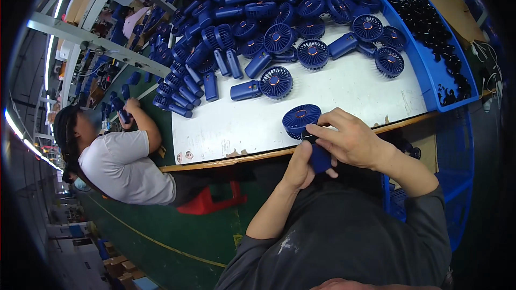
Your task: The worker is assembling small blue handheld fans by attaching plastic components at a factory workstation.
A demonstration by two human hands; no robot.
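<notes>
A dark blue handheld fan [301, 117] is held between my hands, just over the table's near edge. Its round grille faces up, and the blue handle points toward me. My left hand [299, 164] is closed round the handle, thumb along its side. My right hand [350, 138] is closed at the neck, with thumb and finger pressed where grille and handle meet. Something dark shows at the neck under those fingertips; whether it is a separate piece I cannot tell. On the white tabletop beyond lies another blue fan [276, 82].
Many blue fans [279, 38] are heaped across the far side of the white table [226, 131]. At right, a blue bin [422, 70] holds small black parts. A co-worker [121, 156] sits at left near a red stool [212, 198]. Blue crates stand below, right.
</notes>
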